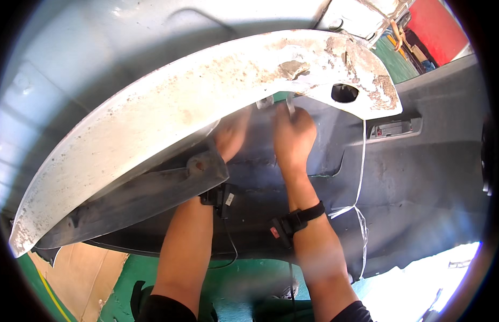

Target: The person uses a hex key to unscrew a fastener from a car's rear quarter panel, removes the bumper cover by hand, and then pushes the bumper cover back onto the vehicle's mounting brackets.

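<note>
A curved, weathered white panel (206, 91) with an oval hole spans the upper middle, dark trim (131, 193) along its lower side. My right hand (295, 129) is closed on a thin grey piece (290, 101) just under the panel's lower edge, next to a small grey bracket (264, 103). Left of it, my left hand (233, 134) reaches under the panel beside the trim's bent end; its fingers are blurred and partly hidden, so their grip cannot be made out. A large dark moulded piece (410, 182) lies below both hands.
Pale bluish sheet metal (72, 53) fills the upper left. A white string (362, 172) hangs from the panel over the dark piece. Upper right are a red board (434, 27) and assorted items. Below, cardboard (88, 273) lies on green floor (126, 292).
</note>
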Demonstrator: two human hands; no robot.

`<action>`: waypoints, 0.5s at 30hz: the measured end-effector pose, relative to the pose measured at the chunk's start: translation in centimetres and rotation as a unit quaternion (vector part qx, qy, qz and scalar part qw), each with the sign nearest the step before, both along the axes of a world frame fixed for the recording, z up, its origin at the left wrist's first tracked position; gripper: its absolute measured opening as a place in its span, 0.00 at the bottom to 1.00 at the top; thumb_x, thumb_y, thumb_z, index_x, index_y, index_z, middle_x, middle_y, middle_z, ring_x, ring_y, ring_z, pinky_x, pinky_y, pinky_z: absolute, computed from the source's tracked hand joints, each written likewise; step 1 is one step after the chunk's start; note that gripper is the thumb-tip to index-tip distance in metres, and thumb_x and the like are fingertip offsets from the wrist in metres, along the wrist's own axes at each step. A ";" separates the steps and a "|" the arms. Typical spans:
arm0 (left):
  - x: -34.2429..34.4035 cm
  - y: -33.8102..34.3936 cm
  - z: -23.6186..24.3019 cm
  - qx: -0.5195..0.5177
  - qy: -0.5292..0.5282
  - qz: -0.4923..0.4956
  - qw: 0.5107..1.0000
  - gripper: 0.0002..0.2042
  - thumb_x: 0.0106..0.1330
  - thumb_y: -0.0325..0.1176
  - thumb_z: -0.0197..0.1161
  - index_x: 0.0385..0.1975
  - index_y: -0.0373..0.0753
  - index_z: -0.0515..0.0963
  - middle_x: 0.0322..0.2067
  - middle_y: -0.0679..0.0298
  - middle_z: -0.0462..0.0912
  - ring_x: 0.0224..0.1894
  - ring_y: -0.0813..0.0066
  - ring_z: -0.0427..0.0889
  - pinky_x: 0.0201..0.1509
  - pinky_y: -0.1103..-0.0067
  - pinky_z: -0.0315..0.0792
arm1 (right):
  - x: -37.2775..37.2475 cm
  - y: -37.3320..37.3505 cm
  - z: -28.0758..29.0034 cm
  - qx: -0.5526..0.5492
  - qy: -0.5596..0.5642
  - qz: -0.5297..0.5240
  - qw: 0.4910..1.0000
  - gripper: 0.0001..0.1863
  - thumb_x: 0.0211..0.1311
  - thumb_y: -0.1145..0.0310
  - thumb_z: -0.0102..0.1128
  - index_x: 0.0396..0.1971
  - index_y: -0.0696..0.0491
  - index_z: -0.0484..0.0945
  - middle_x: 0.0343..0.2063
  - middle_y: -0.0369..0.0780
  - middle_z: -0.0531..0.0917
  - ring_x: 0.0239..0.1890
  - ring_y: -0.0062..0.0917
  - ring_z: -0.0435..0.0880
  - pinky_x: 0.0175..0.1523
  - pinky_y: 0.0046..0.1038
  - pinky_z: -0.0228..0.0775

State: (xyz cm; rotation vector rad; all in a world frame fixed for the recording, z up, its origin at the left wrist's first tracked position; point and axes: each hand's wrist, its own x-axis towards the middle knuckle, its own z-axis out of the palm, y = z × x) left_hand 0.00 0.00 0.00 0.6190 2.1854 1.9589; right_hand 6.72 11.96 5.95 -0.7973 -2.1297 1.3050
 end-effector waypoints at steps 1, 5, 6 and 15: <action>-0.2 0.3 -1.0 0.008 0.014 0.011 1.000 0.31 0.74 0.54 0.46 0.57 0.28 0.71 0.58 0.51 0.74 0.64 0.65 0.66 0.69 0.73 0.55 | 0.4 0.1 -0.5 -0.024 -0.002 0.002 1.000 0.20 0.63 0.59 0.61 0.39 0.64 0.76 0.23 0.41 0.82 0.24 0.25 0.78 0.32 0.26 0.68; -0.8 0.5 -1.2 0.021 0.069 0.009 0.997 0.30 0.74 0.54 0.45 0.55 0.27 0.72 0.57 0.50 0.75 0.63 0.64 0.68 0.68 0.72 0.56 | 1.9 -0.3 -3.5 -0.068 0.063 -0.006 0.996 0.20 0.64 0.58 0.61 0.38 0.64 0.76 0.22 0.37 0.77 0.24 0.19 0.72 0.32 0.26 0.66; -0.8 0.4 -1.4 0.008 0.062 0.014 0.998 0.30 0.74 0.54 0.45 0.55 0.27 0.73 0.56 0.50 0.75 0.62 0.64 0.69 0.68 0.73 0.57 | 2.5 0.0 -3.4 -0.127 0.046 0.023 0.991 0.19 0.66 0.60 0.58 0.42 0.63 0.74 0.23 0.36 0.75 0.25 0.17 0.69 0.32 0.24 0.65; -0.8 0.5 -1.8 -0.027 0.059 0.012 0.998 0.29 0.75 0.53 0.44 0.50 0.27 0.75 0.50 0.49 0.79 0.56 0.62 0.74 0.63 0.72 0.62 | 3.5 -2.2 -1.4 -0.181 0.257 0.129 0.941 0.11 0.73 0.64 0.49 0.41 0.58 0.71 0.17 0.29 0.69 0.18 0.11 0.62 0.22 0.16 0.53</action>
